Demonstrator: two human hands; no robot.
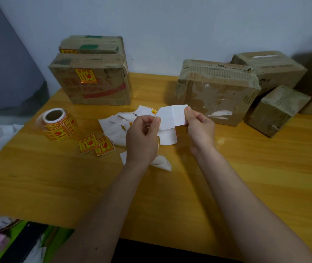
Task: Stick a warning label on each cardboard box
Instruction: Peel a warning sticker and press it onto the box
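Peeling is the step in hand: the left hand (142,137) and right hand (198,126) each pinch an edge of a white strip (172,118) above the desk (227,177), fingers curled on the paper. It looks like a label's backing, though its printed face is turned away, so I can't be sure. Best to pull slowly and keep the sticky side off the fingers. Two boxes (94,86) at the left already wear labels; the three at the right (215,95) show none. A roll (58,124) and loose labels (94,145) lie nearby. Scraps (117,128) are partly hidden behind the left hand.
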